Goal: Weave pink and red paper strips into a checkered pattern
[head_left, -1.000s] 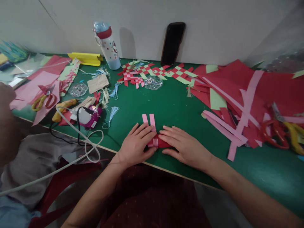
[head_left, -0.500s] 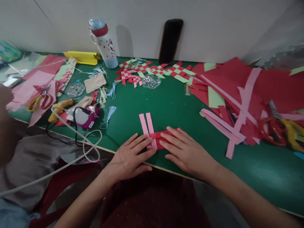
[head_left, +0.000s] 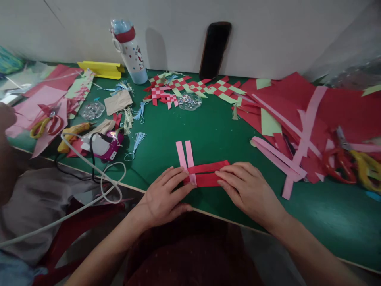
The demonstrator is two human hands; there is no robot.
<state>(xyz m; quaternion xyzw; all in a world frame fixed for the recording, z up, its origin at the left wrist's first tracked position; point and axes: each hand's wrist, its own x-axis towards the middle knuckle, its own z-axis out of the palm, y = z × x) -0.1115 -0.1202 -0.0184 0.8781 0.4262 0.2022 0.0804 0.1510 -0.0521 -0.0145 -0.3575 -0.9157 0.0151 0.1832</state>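
Two pink paper strips stand side by side, crossing two red paper strips that run to the right. My left hand lies over the left end of this crossing, fingers stretched out and pressing on the paper. Part of the crossing is hidden under those fingers. At the right ends of the red strips is my right hand, its fingers bent together and pinching the lower red strip. The upper red strip's end shows free above the fingertips.
Woven paper pieces, a bead dish, a bottle and a phone line the back. Paper sheets and scissors lie at right. Left are a glue gun, cables and another person's arm.
My right hand has moved right, off the middle of the red strips to their ends, and its fingers have drawn together. My left hand has stayed nearly still.
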